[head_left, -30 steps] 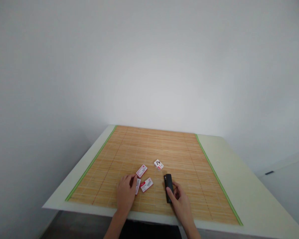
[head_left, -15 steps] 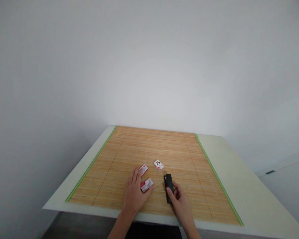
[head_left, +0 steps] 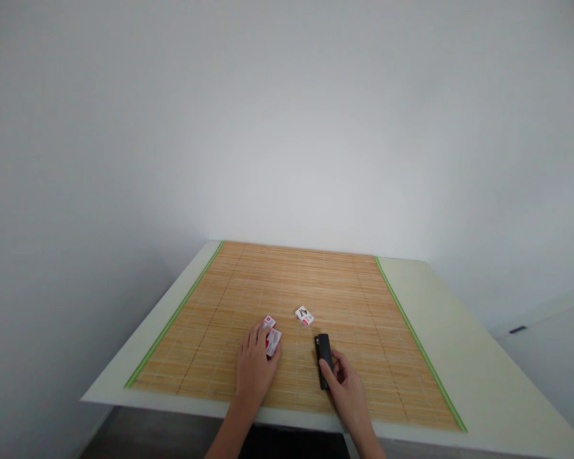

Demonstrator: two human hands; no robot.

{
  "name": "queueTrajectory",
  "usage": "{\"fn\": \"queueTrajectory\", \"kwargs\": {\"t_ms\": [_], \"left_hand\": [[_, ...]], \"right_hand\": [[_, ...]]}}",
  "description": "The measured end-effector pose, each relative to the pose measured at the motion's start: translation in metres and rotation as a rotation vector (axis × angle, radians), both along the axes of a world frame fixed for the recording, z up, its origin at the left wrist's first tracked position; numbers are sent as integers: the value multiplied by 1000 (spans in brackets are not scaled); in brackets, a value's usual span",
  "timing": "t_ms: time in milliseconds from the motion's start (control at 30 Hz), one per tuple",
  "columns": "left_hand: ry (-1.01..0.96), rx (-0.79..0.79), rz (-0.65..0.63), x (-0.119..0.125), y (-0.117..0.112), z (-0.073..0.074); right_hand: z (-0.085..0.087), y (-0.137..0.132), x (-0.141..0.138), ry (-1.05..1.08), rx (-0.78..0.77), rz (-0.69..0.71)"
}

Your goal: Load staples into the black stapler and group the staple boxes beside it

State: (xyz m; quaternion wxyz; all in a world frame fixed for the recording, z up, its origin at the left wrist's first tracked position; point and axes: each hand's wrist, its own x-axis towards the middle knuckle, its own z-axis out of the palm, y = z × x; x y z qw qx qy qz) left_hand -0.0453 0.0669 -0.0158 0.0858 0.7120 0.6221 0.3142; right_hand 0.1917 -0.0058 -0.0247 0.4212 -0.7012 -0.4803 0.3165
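My left hand (head_left: pixel 257 366) curls over two small red-and-white boxes of the staple-box kind. The nearer box (head_left: pixel 273 342) sits between thumb and fingers, and the farther box (head_left: pixel 269 321) pokes out past the fingertips; the hand covers part of each. On the right, a black stapler (head_left: pixel 324 357) stands lengthwise on the mat, with my right hand (head_left: pixel 348 389) closed on its right side, thumb on top. A third small box (head_left: pixel 304 315), white and red with a dark picture, lies beyond the stapler, apart from both hands.
Under everything lies a bamboo mat (head_left: pixel 291 274) with green edging, spread over a white table (head_left: pixel 459 344). A pale wall (head_left: pixel 287 140) rises behind the table. The table's front edge runs just below my wrists.
My left hand has drawn the nearer box left and away from me, turning it against the farther box, which has also shifted left. The right hand and stapler stay nearly still.
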Motion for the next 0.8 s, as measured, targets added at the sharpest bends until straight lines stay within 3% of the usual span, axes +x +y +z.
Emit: {"fn": "queueTrajectory", "kwargs": {"t_ms": [300,667,800], "left_hand": [[57,58,190,-48,22,-6],[100,97,201,-51,12,-2],[96,105,295,-50,12,-1]], "right_hand": [[-2,0,0,-26,8,-7],[-1,-1,1,-28,8,3],[-1,0,1,-24,9,-6]]}}
